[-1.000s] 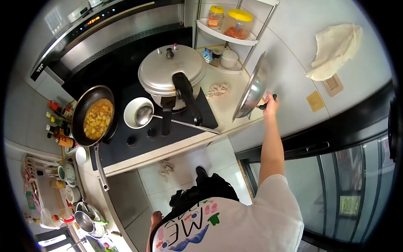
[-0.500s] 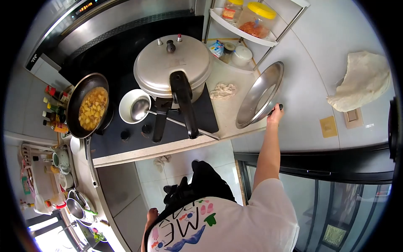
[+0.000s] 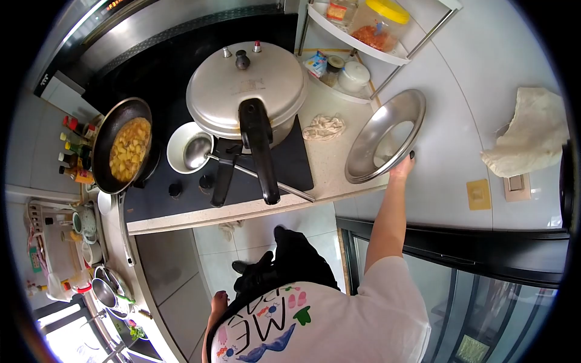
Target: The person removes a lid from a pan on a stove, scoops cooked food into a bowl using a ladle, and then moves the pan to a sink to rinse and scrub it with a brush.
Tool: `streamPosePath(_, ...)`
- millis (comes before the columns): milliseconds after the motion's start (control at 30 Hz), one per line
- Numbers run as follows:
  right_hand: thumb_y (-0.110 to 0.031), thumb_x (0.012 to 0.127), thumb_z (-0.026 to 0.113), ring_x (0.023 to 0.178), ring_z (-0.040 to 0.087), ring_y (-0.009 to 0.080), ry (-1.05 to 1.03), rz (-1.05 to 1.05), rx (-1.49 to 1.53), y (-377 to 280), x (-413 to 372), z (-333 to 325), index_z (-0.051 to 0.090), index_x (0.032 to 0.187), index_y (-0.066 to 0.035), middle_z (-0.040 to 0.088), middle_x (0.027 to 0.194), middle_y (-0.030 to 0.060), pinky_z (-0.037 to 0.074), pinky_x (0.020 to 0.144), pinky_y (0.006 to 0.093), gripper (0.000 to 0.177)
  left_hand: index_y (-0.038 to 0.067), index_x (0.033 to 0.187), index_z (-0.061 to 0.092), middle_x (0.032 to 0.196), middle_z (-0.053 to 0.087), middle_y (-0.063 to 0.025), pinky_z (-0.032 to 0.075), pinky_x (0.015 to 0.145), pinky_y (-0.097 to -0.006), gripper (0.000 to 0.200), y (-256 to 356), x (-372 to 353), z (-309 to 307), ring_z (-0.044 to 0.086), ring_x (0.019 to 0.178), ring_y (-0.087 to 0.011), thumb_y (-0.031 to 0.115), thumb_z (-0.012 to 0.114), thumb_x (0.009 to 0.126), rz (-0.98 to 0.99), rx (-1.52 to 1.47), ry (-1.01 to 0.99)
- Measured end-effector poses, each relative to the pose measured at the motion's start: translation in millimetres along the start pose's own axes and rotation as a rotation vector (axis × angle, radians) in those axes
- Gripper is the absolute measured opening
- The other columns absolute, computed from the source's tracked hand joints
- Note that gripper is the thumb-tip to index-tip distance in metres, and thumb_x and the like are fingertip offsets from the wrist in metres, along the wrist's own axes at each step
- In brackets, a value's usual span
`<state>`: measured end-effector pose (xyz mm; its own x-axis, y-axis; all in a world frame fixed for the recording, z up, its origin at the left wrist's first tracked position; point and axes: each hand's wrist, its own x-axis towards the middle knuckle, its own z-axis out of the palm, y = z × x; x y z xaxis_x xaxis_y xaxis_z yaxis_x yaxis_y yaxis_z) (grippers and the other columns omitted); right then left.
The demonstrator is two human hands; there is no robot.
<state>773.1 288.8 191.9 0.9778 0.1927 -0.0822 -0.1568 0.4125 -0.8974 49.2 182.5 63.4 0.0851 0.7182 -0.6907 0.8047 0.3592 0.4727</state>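
The right hand (image 3: pixel 402 168) clasps the knob of the steel lid (image 3: pixel 385 136), tilted at the bench (image 3: pixel 330 163) edge, three o'clock of the pressure cooker (image 3: pixel 245 85). The left hand (image 3: pixel 218 300) hangs low, and I cannot tell its grip. Held so, the lid could slip floorward.

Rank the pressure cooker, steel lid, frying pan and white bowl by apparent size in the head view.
1. pressure cooker, largest.
2. steel lid and frying pan: they look alike, and lens distortion makes ranking unsure.
3. white bowl, smallest.
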Motion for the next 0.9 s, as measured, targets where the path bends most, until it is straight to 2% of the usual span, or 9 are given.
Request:
streamPosePath(200,-0.012,0.079,0.053,0.07,0.054,0.0188,-0.016,0.022,-0.069,10,20,-16,0.053,0.082,-0.001,0.054,0.078,0.0062,0.046,0.06,0.0318,0.011,-0.003,0.098,0.056,0.081,0.063,-0.0139,0.049,0.064,-0.0317,0.031,6,-1,3,0.063,0.069,-0.0198,0.019,0.049,0.079,-0.069,-0.07,-0.011)
streamPosePath(433,-0.006,0.072,0.052,0.064,0.051,0.0201,-0.117,-0.059,-0.038,51,52,-60,0.051,0.077,-0.004,0.049,0.069,0.0048,0.045,0.055,0.0349,0.006,-0.003,0.098,0.056,0.08,0.063,-0.0127,0.049,0.063,-0.0311,0.029,8,-5,2,0.063,0.068,-0.0196,0.018,0.049,0.079,-0.075,-0.064,-0.026)
streamPosePath(467,-0.007,0.073,0.052,0.062,0.049,0.0197,-0.088,-0.043,-0.016,45,43,-55,0.05,0.076,-0.005,0.047,0.069,0.0039,0.044,0.055,0.0354,0.004,-0.003,0.098,0.056,0.079,0.063,-0.0126,0.049,0.062,-0.0313,0.029,5,-4,4,0.063,0.068,-0.0197,0.018,0.05,0.079,-0.075,-0.068,-0.022)
streamPosePath(567,-0.012,0.08,0.052,0.072,0.044,0.0147,0.03,-0.02,0.007,29,15,-34,0.045,0.072,-0.009,0.043,0.069,0.0008,0.036,0.07,0.0306,0.011,-0.003,0.098,0.056,0.079,0.063,-0.0127,0.048,0.062,-0.0318,0.029,-4,-1,6,0.062,0.067,-0.0199,0.018,0.05,0.079,-0.064,-0.059,-0.006)
streamPosePath(700,-0.012,0.08,0.053,0.068,0.047,0.0137,0.092,0.0,0.023,23,-1,-27,0.048,0.081,-0.006,0.048,0.077,0.0021,0.039,0.057,0.0301,0.008,-0.003,0.099,0.056,0.079,0.063,-0.0127,0.048,0.061,-0.0322,0.029,5,-5,-1,0.062,0.067,-0.0201,0.018,0.05,0.079,-0.056,-0.083,0.012)
streamPosePath(733,-0.012,0.081,0.052,0.066,0.048,0.0132,0.034,-0.022,0.033,30,2,-35,0.049,0.087,-0.005,0.05,0.079,0.003,0.039,0.051,0.0292,0.01,-0.003,0.099,0.056,0.08,0.063,-0.0129,0.048,0.062,-0.0323,0.03,2,-4,-1,0.062,0.067,-0.0203,0.018,0.049,0.079,-0.054,-0.087,0.007)
streamPosePath(833,-0.009,0.08,0.051,0.066,0.048,0.0129,0.132,-0.172,-0.12,47,12,-37,0.049,0.088,-0.003,0.051,0.077,0.0031,0.04,0.055,0.0273,0.01,-0.002,0.098,0.056,0.08,0.063,-0.0137,0.048,0.062,-0.0324,0.031,-3,-2,-4,0.063,0.068,-0.0207,0.02,0.048,0.079,-0.028,-0.068,-0.006)
streamPosePath(867,-0.011,0.08,0.052,0.065,0.046,0.0119,0.185,-0.234,-0.223,22,-24,-6,0.048,0.083,-0.003,0.048,0.071,0.0019,0.039,0.063,0.0272,0.009,-0.002,0.098,0.056,0.081,0.063,-0.014,0.048,0.062,-0.0325,0.031,-10,1,-3,0.063,0.069,-0.0209,0.02,0.048,0.079,-0.006,-0.04,-0.01)
streamPosePath(900,-0.011,0.079,0.053,0.064,0.045,0.0118,0.169,-0.248,-0.23,23,-29,-1,0.048,0.082,-0.003,0.047,0.07,0.002,0.039,0.063,0.0269,0.009,-0.002,0.099,0.056,0.081,0.063,-0.0144,0.048,0.063,-0.0325,0.031,-12,2,-4,0.063,0.069,-0.021,0.021,0.047,0.079,0.016,-0.013,-0.015)
